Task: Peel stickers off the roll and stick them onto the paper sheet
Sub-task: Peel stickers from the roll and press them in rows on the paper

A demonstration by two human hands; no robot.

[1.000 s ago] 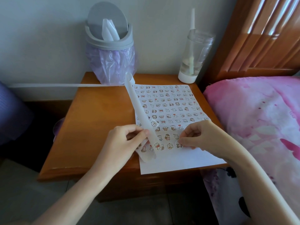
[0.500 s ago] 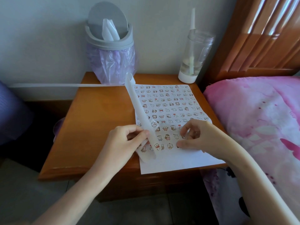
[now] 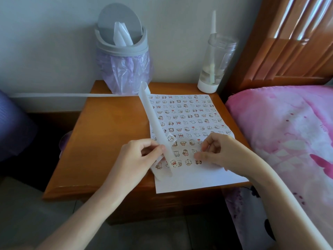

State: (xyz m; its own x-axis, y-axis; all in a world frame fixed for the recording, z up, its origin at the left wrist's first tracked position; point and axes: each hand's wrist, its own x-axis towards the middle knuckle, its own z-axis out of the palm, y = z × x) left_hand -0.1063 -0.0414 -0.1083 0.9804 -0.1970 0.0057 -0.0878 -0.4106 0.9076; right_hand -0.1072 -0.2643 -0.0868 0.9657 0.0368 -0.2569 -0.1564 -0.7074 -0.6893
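Left grip (image 3: 137,159) pinches the sticker strip (image 3: 155,121) between thumb and fingers, over the near left part of the paper sheet (image 3: 198,179). From there the strip rises and curls back toward the bin (image 3: 122,56). Right grip (image 3: 221,152) rests curled on the sheet, thumb tip down among the stickers (image 3: 187,114); whether it pinches one cannot be told. The sheet lies flat on the tabletop (image 3: 111,132).

Wooden nightstand (image 3: 108,134) between wall (image 3: 45,42) and bed (image 3: 288,141).
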